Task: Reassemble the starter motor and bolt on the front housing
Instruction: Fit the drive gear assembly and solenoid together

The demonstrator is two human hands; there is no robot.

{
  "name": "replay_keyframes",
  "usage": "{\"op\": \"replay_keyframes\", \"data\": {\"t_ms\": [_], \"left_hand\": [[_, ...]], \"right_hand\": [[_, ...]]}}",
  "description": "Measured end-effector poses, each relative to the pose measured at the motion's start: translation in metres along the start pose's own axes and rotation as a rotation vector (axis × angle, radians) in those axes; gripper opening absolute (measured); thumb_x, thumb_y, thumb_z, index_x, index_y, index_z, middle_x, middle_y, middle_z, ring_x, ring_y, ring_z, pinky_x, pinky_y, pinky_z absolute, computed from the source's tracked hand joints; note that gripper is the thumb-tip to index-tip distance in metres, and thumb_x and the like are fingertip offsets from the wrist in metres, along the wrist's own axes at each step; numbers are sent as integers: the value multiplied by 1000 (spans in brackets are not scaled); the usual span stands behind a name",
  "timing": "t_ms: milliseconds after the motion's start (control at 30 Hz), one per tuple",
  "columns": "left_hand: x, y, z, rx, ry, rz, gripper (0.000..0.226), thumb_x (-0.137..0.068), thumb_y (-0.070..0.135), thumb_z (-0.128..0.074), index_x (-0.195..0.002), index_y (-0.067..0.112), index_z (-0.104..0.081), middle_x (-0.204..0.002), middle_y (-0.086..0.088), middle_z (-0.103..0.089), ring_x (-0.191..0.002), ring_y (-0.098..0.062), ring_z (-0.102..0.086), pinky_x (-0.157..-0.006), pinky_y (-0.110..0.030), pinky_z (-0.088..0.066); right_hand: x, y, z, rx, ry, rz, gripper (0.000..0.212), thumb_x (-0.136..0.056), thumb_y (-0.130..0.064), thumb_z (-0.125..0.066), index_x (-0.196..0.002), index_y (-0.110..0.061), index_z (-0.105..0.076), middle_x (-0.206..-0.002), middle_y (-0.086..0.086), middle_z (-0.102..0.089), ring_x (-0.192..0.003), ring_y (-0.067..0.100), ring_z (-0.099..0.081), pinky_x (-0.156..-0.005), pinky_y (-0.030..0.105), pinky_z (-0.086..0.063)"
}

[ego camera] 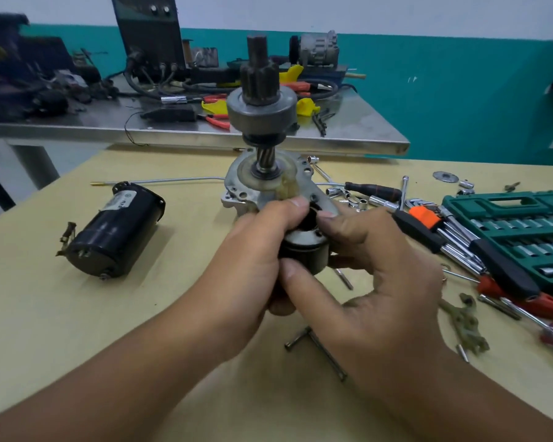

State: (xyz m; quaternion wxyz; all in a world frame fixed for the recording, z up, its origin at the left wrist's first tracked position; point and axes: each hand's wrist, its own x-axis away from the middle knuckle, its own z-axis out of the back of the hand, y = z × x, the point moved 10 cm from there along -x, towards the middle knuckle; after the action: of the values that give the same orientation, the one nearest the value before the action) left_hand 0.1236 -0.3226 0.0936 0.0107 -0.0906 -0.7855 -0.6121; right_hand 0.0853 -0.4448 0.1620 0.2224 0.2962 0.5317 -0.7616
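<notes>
Item: partly assembled starter motor (pixel 270 173), held upright above the tabletop (pixel 179 314) at image centre, pinion gear (pixel 260 86) uppermost at 12 o'clock on its shaft, probably so the shaft stays vertical while the lower parts are seated. Left hand (pixel 253 266): fingers curled around the dark cylindrical part (pixel 304 250) from 9 o'clock, gripping it. Right hand (pixel 374 275): thumb and fingers pinch the same part from 3 o'clock, likely steadying or turning it. Black motor body (pixel 112 231): lies on its side at 9 o'clock, well apart, apparently awaiting fitting. Green socket set (pixel 517 231) and loose tools: at 3 o'clock, within reach. Not legible: the lower end of the gripped part, hidden by the hands; whether it is joined to the silver housing plate (pixel 237 189) behind; any front housing bolts among the blurred loose hardware.
</notes>
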Motion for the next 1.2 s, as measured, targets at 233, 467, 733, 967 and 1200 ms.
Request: {"op": "replay_keyframes", "data": {"t_ms": [233,467,733,967,1200], "left_hand": [[-3,8,1,-357,-100,-80,38,-56,60,-66,-77,28,-67,-63,2,-58,-48,-14,-48,-41,-22,-31],[1,5,-12,-280,-207,-123,31,-67,57,-73,-72,26,-71,-65,-1,-55,-54,-17,-44,-42,-16,-27],[9,28,-20,-262,-396,-424,75,-50,19,-101,-117,15,-67,-112,-8,-75,-99,-25,-76,-84,-29,-60],[3,13,-17,-142,-331,-303,48,-56,20,-91,-101,28,-75,-85,3,-68,-58,-11,-51,-46,-20,-37],[-2,-9,-18,-170,-372,-186,44,-61,19,-89,-102,25,-76,-83,5,-68,-55,-8,-55,-45,-18,-40]], "right_hand": [[-5,54,0,-480,-30,-460,29,-90,-49,-60,-108,-27,-65,-83,0,-71,-52,22,-54,-40,28,-39],[12,72,-21,-701,-101,-749,19,-99,-40,-59,-94,-23,-66,-54,3,-50,-28,12,-28,-36,13,-21],[12,73,-16,-954,42,-830,41,-103,-33,-56,-120,5,-54,-50,4,-49,-25,6,-33,-28,10,-22],[13,74,-28,-1238,-6,-964,33,-107,-23,-45,-83,-8,-61,-43,0,-32,-19,8,-24,-21,13,-18],[12,89,-21,-1217,39,-1014,17,-102,-24,-52,-92,-11,-57,-92,6,-39,-23,6,-27,-22,13,-18]]}}
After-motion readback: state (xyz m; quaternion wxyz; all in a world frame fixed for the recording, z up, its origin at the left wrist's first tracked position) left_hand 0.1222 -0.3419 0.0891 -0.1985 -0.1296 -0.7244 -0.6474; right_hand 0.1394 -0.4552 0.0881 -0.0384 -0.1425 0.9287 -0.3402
